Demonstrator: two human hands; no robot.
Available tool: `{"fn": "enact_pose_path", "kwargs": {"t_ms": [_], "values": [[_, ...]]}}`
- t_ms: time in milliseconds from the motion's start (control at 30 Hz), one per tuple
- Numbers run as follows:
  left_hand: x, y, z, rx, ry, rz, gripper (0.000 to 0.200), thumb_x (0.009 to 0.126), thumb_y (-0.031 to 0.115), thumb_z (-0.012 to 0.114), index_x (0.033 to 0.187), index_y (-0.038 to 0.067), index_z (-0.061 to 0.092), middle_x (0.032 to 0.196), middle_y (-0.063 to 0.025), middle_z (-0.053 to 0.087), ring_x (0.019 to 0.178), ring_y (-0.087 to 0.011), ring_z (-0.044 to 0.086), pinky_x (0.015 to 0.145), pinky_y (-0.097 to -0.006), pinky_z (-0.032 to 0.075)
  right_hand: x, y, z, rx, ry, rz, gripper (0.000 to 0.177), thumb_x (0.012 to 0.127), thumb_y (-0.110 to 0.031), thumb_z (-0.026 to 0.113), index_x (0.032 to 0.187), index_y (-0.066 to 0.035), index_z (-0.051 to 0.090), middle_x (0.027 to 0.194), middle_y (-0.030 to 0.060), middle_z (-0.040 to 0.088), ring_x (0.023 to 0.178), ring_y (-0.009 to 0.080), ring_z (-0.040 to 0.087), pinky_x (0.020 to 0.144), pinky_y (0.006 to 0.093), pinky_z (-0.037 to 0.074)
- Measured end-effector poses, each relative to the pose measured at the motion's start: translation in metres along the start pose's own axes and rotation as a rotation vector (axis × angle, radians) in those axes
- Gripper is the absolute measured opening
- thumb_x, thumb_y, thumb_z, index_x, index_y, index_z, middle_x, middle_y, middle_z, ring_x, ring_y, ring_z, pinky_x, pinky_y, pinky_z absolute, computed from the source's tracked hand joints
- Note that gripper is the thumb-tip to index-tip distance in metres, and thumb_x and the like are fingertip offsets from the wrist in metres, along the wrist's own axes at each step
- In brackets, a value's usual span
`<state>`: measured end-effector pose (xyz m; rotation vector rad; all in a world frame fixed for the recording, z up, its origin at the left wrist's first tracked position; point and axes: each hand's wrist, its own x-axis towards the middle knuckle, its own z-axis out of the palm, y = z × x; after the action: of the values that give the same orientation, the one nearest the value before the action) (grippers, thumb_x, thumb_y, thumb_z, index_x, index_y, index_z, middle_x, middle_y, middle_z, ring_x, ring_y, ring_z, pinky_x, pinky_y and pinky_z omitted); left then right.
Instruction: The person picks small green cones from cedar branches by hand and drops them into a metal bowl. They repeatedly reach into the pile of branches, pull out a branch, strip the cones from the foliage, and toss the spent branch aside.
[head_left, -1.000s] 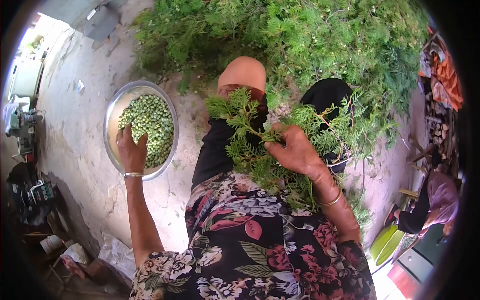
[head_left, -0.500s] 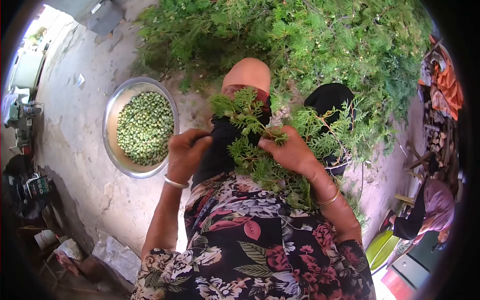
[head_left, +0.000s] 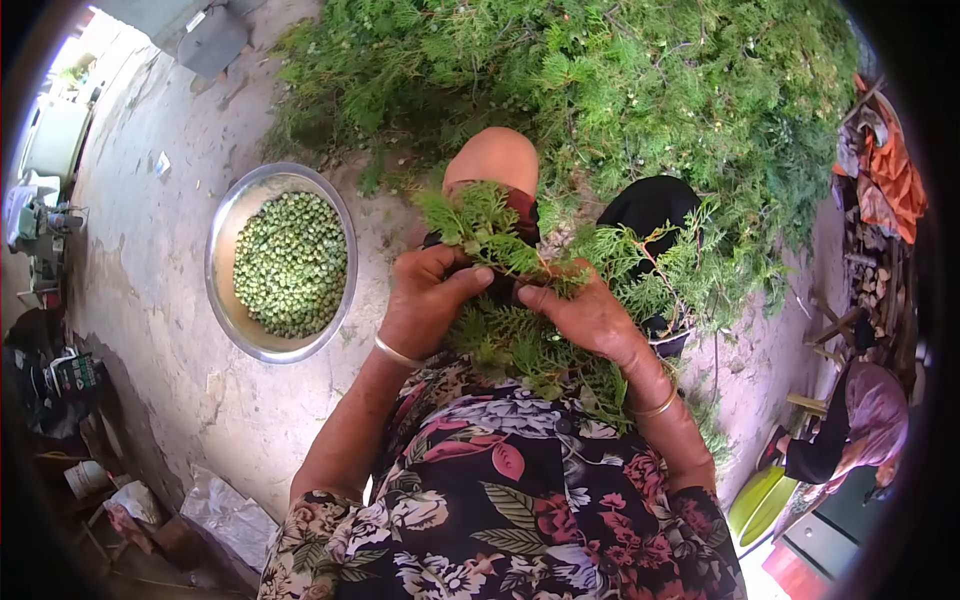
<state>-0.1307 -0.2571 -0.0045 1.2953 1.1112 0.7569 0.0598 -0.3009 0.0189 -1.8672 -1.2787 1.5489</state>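
In the head view, my right hand (head_left: 590,318) is closed around the stem of a green conifer sprig (head_left: 487,222), which lies over my lap and points up and left. My left hand (head_left: 428,302) is at the sprig's left side, thumb and forefinger pinched together against it. Whatever sits between those fingertips is hidden by the foliage and the fingers. More cut sprigs (head_left: 520,345) rest on my lap below both hands. To the left, a metal basin (head_left: 215,290) on the floor holds many small round green cones (head_left: 290,262).
A large heap of conifer branches (head_left: 640,90) spreads across the floor ahead. Loose twigs (head_left: 690,270) reach over my right knee. At the right edge sits another person (head_left: 868,420), near stacked wood (head_left: 872,285). A plastic sheet (head_left: 230,515) lies at lower left.
My left hand has moved right, from beside the basin to the sprig, and its fingers now meet the foliage. My right hand keeps its hold with little movement.
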Motion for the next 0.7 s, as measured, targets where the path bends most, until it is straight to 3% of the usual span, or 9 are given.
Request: {"fn": "enact_pose_path", "kwargs": {"t_ms": [33, 67, 100, 167, 233, 300, 500, 600, 700], "values": [[-0.002, 0.005, -0.003, -0.187, -0.046, -0.187, 0.014, 0.080, 0.009, 0.065, 0.072, -0.001, 0.060, 0.061, -0.0009, 0.055, 0.050, -0.0054, 0.044, 0.045, -0.0229, 0.033, -0.002, -0.003, 0.000, 0.032, -0.008, -0.006, 0.030, 0.086, -0.023, 0.065, 0.106, -0.001, 0.063, 0.097, 0.0128, 0.067, 0.092, 0.0217, 0.062, 0.085, 0.0321, 0.047], [-0.002, -0.005, -0.004, -0.271, -0.085, -0.156, 0.013, 0.083, 0.010, 0.060, 0.076, -0.001, 0.060, 0.063, -0.0040, 0.057, 0.047, -0.0039, 0.042, 0.042, -0.0183, 0.029, -0.004, -0.004, 0.001, 0.066, -0.015, -0.011, 0.031, 0.086, -0.023, 0.065, 0.106, 0.000, 0.062, 0.097, 0.0126, 0.067, 0.091, 0.0205, 0.062, 0.085, 0.0318, 0.047], [-0.003, -0.007, -0.007, -0.268, -0.084, -0.155, 0.013, 0.083, 0.010, 0.060, 0.076, -0.001, 0.060, 0.063, -0.0040, 0.057, 0.047, -0.0039, 0.042, 0.042, -0.0183, 0.029, -0.003, -0.002, 0.001, 0.067, -0.016, -0.014, 0.031, 0.086, -0.023, 0.065, 0.106, 0.000, 0.062, 0.097, 0.0126, 0.067, 0.091, 0.0205, 0.062, 0.085, 0.0318, 0.047], [-0.004, -0.011, -0.015, -0.545, -0.073, -0.218, 0.016, 0.087, 0.012, 0.056, 0.077, -0.001, 0.059, 0.065, -0.0072, 0.058, 0.044, -0.0057, 0.042, 0.039, -0.0185, 0.030, 0.002, 0.009, 0.002, 0.126, 0.010, -0.052, 0.031, 0.086, -0.025, 0.065, 0.106, 0.000, 0.063, 0.097, 0.0110, 0.068, 0.091, 0.0184, 0.061, 0.085, 0.0305, 0.046], [0.003, -0.027, -0.040, -0.660, 0.031, -0.147, 0.019, 0.089, 0.014, 0.053, 0.078, -0.001, 0.058, 0.068, -0.0117, 0.059, 0.042, -0.0074, 0.042, 0.037, -0.0183, 0.032, 0.008, 0.027, 0.002, 0.085, 0.037, -0.080, 0.032, 0.087, -0.025, 0.065, 0.107, -0.001, 0.062, 0.098, 0.0106, 0.068, 0.092, 0.0174, 0.061, 0.086, 0.0300, 0.046], [0.002, -0.024, -0.058, -0.723, 0.003, -0.079, 0.018, 0.086, 0.013, 0.053, 0.081, -0.003, 0.057, 0.077, -0.0179, 0.061, 0.043, -0.0100, 0.045, 0.038, -0.0193, 0.034, 0.008, 0.026, 0.001, 0.042, 0.060, -0.110, 0.032, 0.087, -0.025, 0.065, 0.108, -0.002, 0.062, 0.098, 0.0101, 0.068, 0.093, 0.0165, 0.060, 0.087, 0.0294, 0.045], [-0.006, 0.001, -0.031, -0.589, 0.119, -0.091, 0.016, 0.083, 0.007, 0.058, 0.092, -0.006, 0.059, 0.076, -0.0138, 0.062, 0.046, -0.0087, 0.047, 0.040, -0.0191, 0.033, 0.008, 0.023, 0.007, 0.036, 0.022, 0.039, 0.038, 0.086, -0.030, 0.067, 0.111, -0.002, 0.059, 0.101, 0.0083, 0.067, 0.095, 0.0163, 0.060, 0.088, 0.0294, 0.044], [0.001, 0.001, -0.013, -0.195, 0.213, -0.091, 0.022, 0.081, 0.011, 0.067, 0.096, -0.004, 0.062, 0.067, 0.0003, 0.058, 0.049, -0.0019, 0.044, 0.043, -0.0182, 0.032, 0.004, 0.024, 0.010, 0.025, 0.063, 0.029, 0.034, 0.085, -0.029, 0.068, 0.106, -0.003, 0.062, 0.101, 0.0093, 0.067, 0.095, 0.0184, 0.061, 0.087, 0.0306, 0.045], [0.011, -0.009, -0.004, -0.049, 0.212, -0.016, 0.020, 0.081, 0.012, 0.067, 0.094, -0.003, 0.062, 0.066, 0.0010, 0.057, 0.050, -0.0021, 0.044, 0.043, -0.0175, 0.032, -0.003, 0.015, 0.013, -0.036, 0.128, -0.075, 0.028, 0.084, -0.026, 0.068, 0.101, -0.004, 0.066, 0.100, 0.0132, 0.067, 0.094, 0.0229, 0.062, 0.085, 0.0326, 0.047]]}}
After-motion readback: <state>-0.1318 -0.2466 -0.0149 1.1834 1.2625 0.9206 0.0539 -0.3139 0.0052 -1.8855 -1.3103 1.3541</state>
